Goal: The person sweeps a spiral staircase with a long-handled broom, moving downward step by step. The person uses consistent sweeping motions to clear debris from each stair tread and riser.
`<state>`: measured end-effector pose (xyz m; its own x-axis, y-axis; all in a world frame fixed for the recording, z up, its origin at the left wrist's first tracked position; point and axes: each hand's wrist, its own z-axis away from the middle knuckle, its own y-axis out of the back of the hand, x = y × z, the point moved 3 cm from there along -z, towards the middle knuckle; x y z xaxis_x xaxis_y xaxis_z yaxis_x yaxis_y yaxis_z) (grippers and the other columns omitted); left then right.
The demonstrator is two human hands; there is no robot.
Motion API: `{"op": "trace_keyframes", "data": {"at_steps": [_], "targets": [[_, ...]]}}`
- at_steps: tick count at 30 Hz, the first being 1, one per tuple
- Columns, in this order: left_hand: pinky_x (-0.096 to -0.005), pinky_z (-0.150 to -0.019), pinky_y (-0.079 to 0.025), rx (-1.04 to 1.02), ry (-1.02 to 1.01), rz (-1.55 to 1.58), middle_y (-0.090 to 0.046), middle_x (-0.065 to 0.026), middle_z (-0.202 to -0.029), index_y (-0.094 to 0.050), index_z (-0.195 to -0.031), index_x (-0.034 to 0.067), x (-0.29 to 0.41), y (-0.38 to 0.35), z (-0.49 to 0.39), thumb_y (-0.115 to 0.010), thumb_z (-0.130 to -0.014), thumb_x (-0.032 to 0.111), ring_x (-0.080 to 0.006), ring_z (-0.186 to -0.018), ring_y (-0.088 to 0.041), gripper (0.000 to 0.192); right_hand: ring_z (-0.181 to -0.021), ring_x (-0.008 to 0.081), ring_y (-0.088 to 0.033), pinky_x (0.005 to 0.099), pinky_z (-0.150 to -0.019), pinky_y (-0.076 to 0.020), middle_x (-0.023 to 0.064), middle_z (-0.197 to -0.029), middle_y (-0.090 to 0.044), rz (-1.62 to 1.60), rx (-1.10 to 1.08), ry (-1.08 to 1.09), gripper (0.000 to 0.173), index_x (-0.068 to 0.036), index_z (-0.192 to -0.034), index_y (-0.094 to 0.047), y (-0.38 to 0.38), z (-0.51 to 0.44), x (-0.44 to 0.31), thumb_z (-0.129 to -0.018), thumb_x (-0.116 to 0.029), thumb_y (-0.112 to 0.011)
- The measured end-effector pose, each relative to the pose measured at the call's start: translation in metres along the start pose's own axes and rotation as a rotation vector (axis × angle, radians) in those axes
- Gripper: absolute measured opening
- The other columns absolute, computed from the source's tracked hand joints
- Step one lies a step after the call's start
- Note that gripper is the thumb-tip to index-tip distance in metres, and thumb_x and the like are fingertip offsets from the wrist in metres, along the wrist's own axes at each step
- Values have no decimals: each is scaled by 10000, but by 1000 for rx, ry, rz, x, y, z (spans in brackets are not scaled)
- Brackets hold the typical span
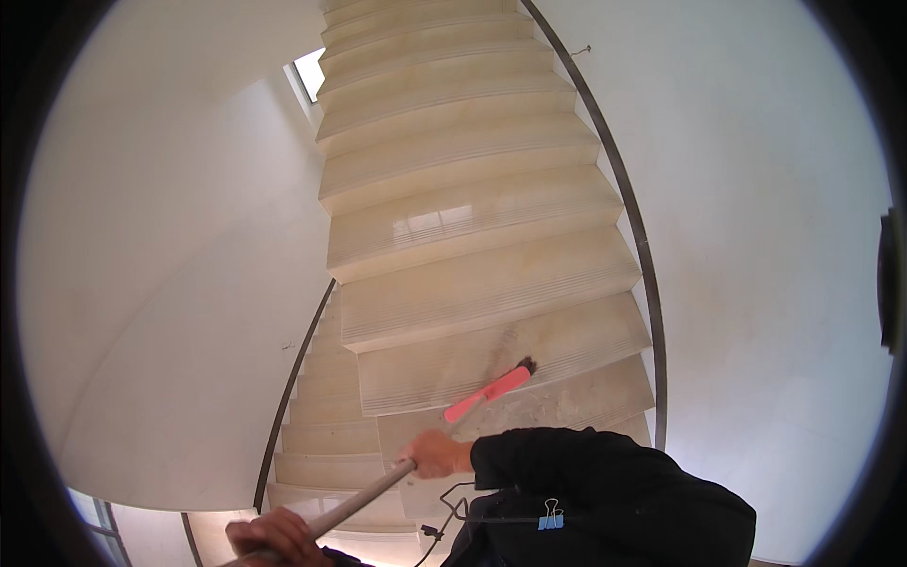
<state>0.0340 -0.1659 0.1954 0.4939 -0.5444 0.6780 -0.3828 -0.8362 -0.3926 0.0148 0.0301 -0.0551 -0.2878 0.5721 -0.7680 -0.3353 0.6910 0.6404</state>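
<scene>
A broom with a pink head [489, 394] and dark bristles rests over the front edge of a pale stone step [425, 368]. Its wooden handle [361, 501] slants down to the lower left. Partway along the handle, my right hand [436, 453] is closed around it. Farther up, near the bottom of the view, my left hand [273, 535] grips the same handle. Dark smudges of dirt [504, 347] mark the tread beside the bristles. Greyish debris or stains [545, 407] show on the step below. The handle's far end is hidden by my left hand and the frame edge.
More stone steps [453, 184] with grooved edges rise ahead, and a lower flight [329, 432] lies at left. A dark skirting strip [631, 184] curves along the white right wall [751, 234]. Near my body hang a thin cable [443, 528] and a blue binder clip [550, 522].
</scene>
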Motion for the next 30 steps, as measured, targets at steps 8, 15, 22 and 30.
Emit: {"op": "trace_keyframes", "data": {"at_steps": [8,15,22,30], "targets": [[-336,-713,-536,66,413,-314,-708,-74,-928,-690,-907,111,-14,-50,39,-550,-969,296,-206,-906,-671,240,-796,370,-660,488,-714,-477,126,-792,-677,20,20,-50,151,-134,-857,-641,14,59,39,-743,-234,-645],[-368,-565,-559,-748,111,-116,-584,-86,-536,-691,-877,-41,-24,-130,0,-603,-989,311,-239,-447,-567,379,-807,287,-647,441,-759,-415,26,-778,-645,50,372,4,142,-188,-886,-591,61,69,77,-756,-186,-647],[-396,-614,-490,-241,41,-74,-584,-34,-628,-658,-793,135,16,-174,3,-629,-888,248,-223,-622,-573,150,-728,343,-630,440,-655,-443,110,-704,-626,-108,297,145,211,-125,-750,-581,64,92,8,-894,-269,-639],[-338,-508,-532,-726,195,-9,-563,-62,-507,-662,-874,-8,-12,-157,-14,-613,-969,352,-185,-410,-538,375,-773,400,-645,520,-662,-481,153,-747,-651,-230,-107,41,137,-128,-785,-631,34,125,15,-786,-261,-661]]}}
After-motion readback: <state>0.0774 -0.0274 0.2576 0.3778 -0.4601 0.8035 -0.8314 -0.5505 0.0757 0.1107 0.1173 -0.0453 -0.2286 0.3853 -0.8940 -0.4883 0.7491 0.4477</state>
